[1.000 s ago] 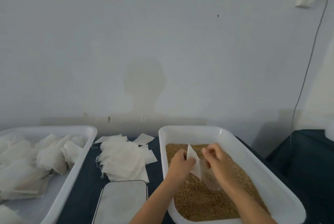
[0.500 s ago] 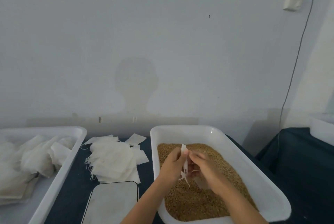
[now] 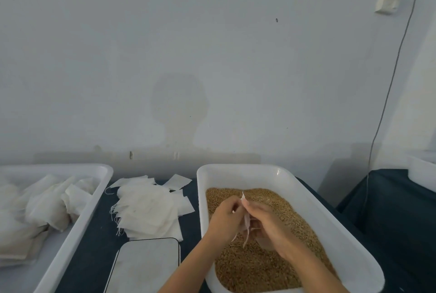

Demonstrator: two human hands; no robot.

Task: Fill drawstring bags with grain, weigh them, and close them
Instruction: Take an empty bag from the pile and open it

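A white tub (image 3: 238, 171) on the right holds brown grain (image 3: 257, 266). Over the grain, my left hand (image 3: 224, 218) and my right hand (image 3: 266, 224) both pinch a small white drawstring bag (image 3: 245, 222) between them. The bag is folded narrow, its top corner sticks up above my fingers and its strings dangle below. A pile of empty white bags (image 3: 146, 207) lies on the dark table between the tubs. A flat grey scale (image 3: 144, 266) sits in front of that pile.
A second white tub (image 3: 77, 229) at the left holds several filled bags (image 3: 44, 205). Another white container (image 3: 422, 174) stands at the far right on a dark surface. A cable (image 3: 389, 84) runs down the wall from a socket.
The bag was spread flat between my hands a second ago; now it is gathered narrow and held lower over the grain. The view has shifted slightly.
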